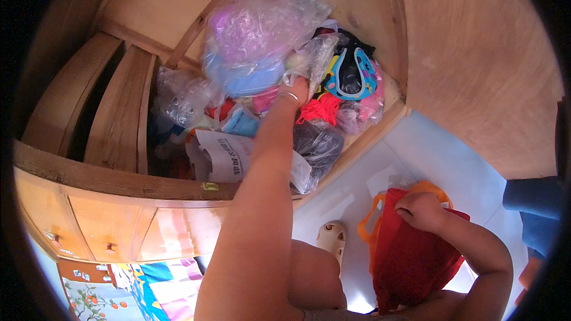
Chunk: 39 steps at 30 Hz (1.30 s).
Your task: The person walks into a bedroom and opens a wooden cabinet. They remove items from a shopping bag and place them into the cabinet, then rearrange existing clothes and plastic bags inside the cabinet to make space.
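Observation:
My left hand [296,90], with a bangle at the wrist, reaches into a wooden cabinet among bagged soft goods. Its fingers are partly hidden by a clear plastic bag [317,55], so its hold is unclear. Above it lies a large clear bag [254,40] with purple and blue contents. Bright red-pink yarn [319,109] and a blue patterned cloth item with pale trim [332,81] sit just right of the hand. Lower down, my right hand [421,210] grips the upper edge of a red fabric bag [410,258] with orange handles.
A wooden cabinet door [482,62] stands at the right. The cabinet's front rail [134,187] runs below the opening. A white printed bag [227,154] and a dark plastic bag [317,142] lie near it. A beige clog [332,238] is on the tiled floor.

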Available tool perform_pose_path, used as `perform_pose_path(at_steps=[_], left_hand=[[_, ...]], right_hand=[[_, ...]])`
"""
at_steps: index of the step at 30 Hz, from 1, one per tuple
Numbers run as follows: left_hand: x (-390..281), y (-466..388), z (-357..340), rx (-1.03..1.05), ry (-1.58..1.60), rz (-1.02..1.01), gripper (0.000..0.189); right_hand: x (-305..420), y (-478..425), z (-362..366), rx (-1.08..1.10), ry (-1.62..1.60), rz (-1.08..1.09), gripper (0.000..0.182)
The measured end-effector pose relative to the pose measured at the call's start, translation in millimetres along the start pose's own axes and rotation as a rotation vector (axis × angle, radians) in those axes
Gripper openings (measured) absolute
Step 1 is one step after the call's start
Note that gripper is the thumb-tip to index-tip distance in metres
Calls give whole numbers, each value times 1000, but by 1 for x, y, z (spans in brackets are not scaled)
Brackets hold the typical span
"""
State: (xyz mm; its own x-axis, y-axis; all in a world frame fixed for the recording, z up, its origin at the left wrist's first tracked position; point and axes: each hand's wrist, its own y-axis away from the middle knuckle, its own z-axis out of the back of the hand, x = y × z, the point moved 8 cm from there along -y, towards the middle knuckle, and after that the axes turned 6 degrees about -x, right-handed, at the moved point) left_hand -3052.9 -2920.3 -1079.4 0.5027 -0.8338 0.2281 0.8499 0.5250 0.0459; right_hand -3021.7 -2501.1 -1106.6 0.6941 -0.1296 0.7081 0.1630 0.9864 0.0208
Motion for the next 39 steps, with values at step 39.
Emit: perform_pose_path(at_steps=[39], left_hand=[[-49,-54,192,-236,145,-114,43]], right_hand=[[-23,-54,48,-477,-44,63,11]])
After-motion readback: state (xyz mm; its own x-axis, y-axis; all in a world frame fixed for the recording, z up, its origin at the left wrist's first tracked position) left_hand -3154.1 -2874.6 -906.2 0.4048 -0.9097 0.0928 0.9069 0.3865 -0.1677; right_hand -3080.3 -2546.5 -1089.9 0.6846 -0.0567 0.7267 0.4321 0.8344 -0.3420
